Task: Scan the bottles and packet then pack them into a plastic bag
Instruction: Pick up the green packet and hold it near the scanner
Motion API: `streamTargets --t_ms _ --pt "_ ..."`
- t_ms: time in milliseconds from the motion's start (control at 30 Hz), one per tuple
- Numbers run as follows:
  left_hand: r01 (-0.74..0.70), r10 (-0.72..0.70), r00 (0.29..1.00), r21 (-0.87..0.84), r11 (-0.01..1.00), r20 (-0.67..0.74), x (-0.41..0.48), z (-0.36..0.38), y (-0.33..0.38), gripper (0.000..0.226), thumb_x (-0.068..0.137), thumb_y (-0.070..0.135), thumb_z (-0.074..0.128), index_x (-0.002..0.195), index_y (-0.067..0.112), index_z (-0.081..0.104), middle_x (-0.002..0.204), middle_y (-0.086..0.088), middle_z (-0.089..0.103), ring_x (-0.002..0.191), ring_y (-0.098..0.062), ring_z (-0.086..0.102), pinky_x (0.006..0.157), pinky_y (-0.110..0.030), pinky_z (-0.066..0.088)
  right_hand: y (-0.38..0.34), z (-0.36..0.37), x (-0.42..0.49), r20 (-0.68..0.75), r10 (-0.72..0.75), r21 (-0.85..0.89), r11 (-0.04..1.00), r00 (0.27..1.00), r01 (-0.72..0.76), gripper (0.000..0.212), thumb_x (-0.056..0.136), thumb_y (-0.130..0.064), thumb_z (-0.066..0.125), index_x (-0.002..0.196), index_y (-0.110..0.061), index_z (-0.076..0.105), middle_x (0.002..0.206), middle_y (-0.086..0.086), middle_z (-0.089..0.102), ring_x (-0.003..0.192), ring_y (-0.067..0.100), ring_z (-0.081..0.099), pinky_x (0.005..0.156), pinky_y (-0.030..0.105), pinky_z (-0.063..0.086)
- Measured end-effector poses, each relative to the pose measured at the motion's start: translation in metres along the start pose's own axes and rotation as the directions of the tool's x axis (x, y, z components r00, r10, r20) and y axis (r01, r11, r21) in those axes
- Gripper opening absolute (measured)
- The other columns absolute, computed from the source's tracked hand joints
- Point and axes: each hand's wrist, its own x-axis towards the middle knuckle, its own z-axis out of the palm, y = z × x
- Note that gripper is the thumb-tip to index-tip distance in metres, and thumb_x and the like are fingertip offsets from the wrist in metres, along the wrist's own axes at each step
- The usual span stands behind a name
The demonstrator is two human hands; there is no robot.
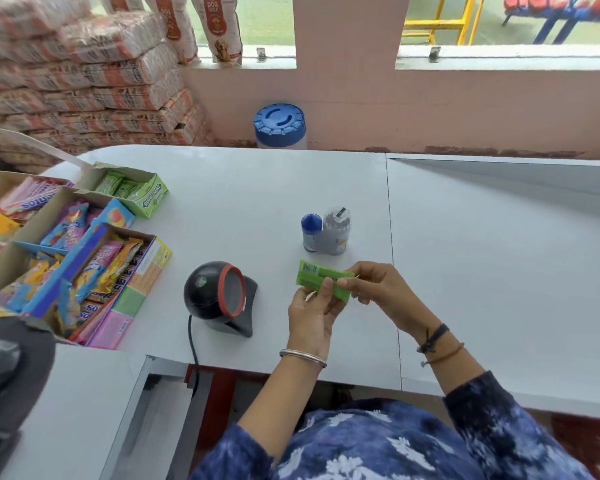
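- Both hands are up over the white tabletop (257, 188), sharing one green packet (321, 279) between them, held in the air to the right of the scanner.
- Her left hand (312, 315) pinches the packet's lower edge with thumb and fingers closed on it; her right hand (374, 285) grips its right end, fingers curled around it.
- The packet is tilted, barcode side showing at its upper left corner.
- Just behind the packet two bottles stand upright on the tabletop, touching each other: a blue-capped bottle (311, 233) on the left, a clear-capped bottle (336, 231) on the right.
- The black scanner (222, 296), with a red ring around its window, sits to the left of the hands, its cable running off the near edge.
- Open cardboard boxes of sweets (84, 244) crowd the left side of the tabletop.
- Beyond the far edge, a blue-lidded jar (280, 124) stands against the pink wall.
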Motion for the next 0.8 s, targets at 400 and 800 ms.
streamTargets --t_ms 400,800 --pt "-0.168 0.077 0.964 -0.358 0.919 -0.253 -0.007 -0.038 0.024 0.023 0.09 -0.001 0.04 0.087 0.006 0.062 0.067 -0.007 0.069 0.071 -0.018 0.066 0.067 -0.023 0.057 -0.01 0.089 0.014 0.105 -0.311 -0.432 0.841 0.944 0.325 0.012 0.068 -0.011 0.079 0.073 -0.007 0.069 0.064 -0.014 0.059 0.057 0.005 0.052 0.054 0.009 0.039" --pt "-0.467 0.551 0.799 0.825 0.317 0.241 0.028 0.001 0.024 0.03 0.084 0.011 0.055 0.113 0.015 0.048 0.109 0.001 0.054 0.107 -0.017 0.048 0.092 -0.028 0.041 0.017 -0.034 0.008 -0.162 -0.431 -0.819 0.561 0.888 0.123 0.018 0.059 -0.021 0.061 0.062 -0.02 0.043 0.065 -0.004 0.05 0.051 0.007 0.041 0.043 0.019 0.028"
